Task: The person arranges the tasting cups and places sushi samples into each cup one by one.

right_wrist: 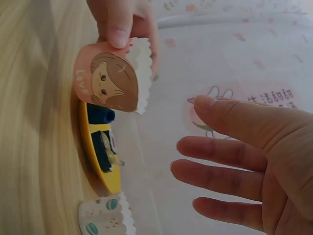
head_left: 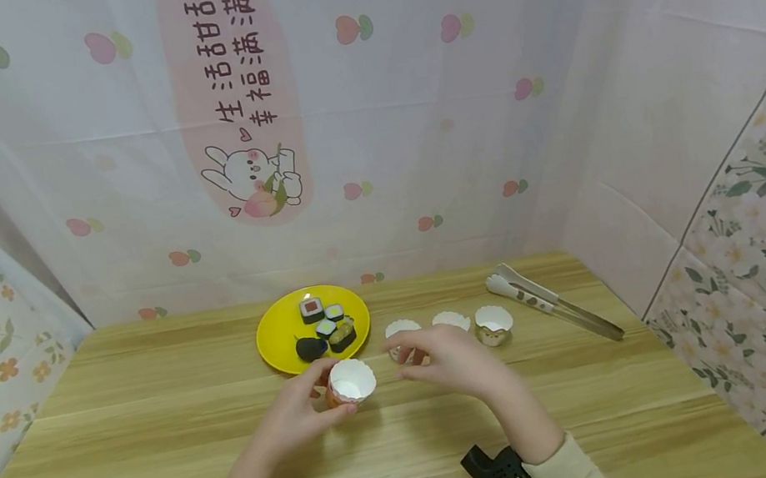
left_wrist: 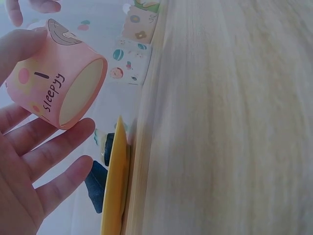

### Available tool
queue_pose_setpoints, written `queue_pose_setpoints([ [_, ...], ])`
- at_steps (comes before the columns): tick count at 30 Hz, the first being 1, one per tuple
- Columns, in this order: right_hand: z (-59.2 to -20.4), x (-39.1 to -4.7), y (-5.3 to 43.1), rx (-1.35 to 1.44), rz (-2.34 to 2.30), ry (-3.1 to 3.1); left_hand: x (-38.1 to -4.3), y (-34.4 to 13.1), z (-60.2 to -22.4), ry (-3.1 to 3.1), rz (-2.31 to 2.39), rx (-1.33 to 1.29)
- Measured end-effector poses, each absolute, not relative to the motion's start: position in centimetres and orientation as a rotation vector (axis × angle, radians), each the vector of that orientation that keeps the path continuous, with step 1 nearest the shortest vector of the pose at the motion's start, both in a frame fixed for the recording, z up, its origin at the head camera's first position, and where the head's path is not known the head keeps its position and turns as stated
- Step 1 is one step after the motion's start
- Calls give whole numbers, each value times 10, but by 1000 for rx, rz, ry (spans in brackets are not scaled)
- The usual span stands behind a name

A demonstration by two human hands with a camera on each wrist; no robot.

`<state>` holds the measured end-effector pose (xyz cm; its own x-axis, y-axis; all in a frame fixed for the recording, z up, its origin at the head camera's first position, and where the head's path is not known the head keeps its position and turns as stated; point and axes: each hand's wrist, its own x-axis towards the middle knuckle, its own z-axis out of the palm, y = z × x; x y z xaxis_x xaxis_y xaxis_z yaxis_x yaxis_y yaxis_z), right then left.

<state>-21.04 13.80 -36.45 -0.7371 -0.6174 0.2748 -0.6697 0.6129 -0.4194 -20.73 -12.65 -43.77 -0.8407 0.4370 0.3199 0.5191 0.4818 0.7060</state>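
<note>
My left hand (head_left: 297, 407) holds a pink paper baking cup (head_left: 352, 383) between thumb and fingers, its scalloped white mouth tilted up above the table. In the left wrist view the pink cup (left_wrist: 41, 83) shows the word "sleepyy"; in the right wrist view a cartoon face and "LOVE" show on the cup (right_wrist: 110, 78). To its right my right hand (head_left: 459, 357) hovers, fingers relaxed and slightly bent, with nothing in them. Behind that hand stand two paper cups (head_left: 401, 327), (head_left: 451, 319) partly hidden by it, and a tan-patterned cup (head_left: 494, 325).
A yellow plate (head_left: 277, 341) at the back bears several sushi-like pieces (head_left: 311, 310) and a dark eggplant-shaped piece (head_left: 310, 348). Metal tongs with white tips (head_left: 553, 303) lie at the right. A patterned curtain (head_left: 372, 131) hangs behind the wooden table (head_left: 155, 421).
</note>
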Motion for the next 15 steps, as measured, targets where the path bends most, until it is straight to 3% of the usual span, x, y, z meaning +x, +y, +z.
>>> queue_pose_setpoints([
  [15, -377, -209, 120, 1176, 700, -2735, -208, -126, -437, -2609, -1310, -851],
])
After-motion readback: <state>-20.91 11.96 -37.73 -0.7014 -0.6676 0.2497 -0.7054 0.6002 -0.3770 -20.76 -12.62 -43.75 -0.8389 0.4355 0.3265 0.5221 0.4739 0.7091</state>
